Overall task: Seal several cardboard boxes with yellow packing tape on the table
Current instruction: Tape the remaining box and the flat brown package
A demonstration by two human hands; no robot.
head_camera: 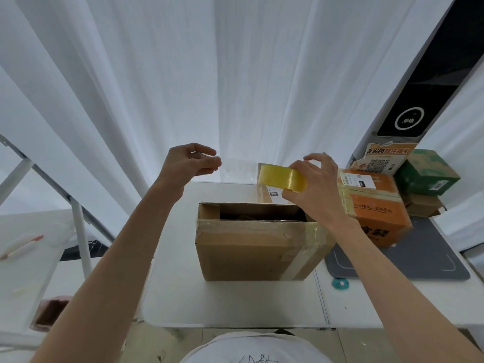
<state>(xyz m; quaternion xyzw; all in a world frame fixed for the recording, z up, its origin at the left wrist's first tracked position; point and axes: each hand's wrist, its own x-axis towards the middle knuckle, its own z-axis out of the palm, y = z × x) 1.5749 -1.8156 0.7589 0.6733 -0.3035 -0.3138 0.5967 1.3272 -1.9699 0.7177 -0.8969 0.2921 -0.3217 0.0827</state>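
**Tape roll held above open carton**

Head view: right hand (311,184) grips a yellow packing tape roll (282,178), fingers curled over the top, thumb underneath. The roll is held in the air above the far edge of the brown cardboard box (251,247). Left hand (187,166) is raised level with it, to the left, fingers pinched together at the tips; a faint clear strip seems to run from them toward the roll, hard to tell for sure.

The brown box stands on the white counter (230,299), top open, dark inside. Old clear tape crosses its near top edge and runs down the front right side.

Behind the roll, a second carton is partly hidden; its white label (273,193) reads "060". To the right, an orange carton (377,213) sealed with yellowish tape carries a white shipping label also marked "060", a line of handwriting and large black Chinese characters on its side, not readable here. It sits partly on a grey mat (424,258). Behind it, a green carton (427,171) is stacked on another brown one. A sign with a QR code (378,165) and orange Chinese text leans against a black panel (429,85) with a round white ring.

A small teal ring (340,283) lies on the counter near the mat's front corner. Far left, a white pen with red tip (22,246).
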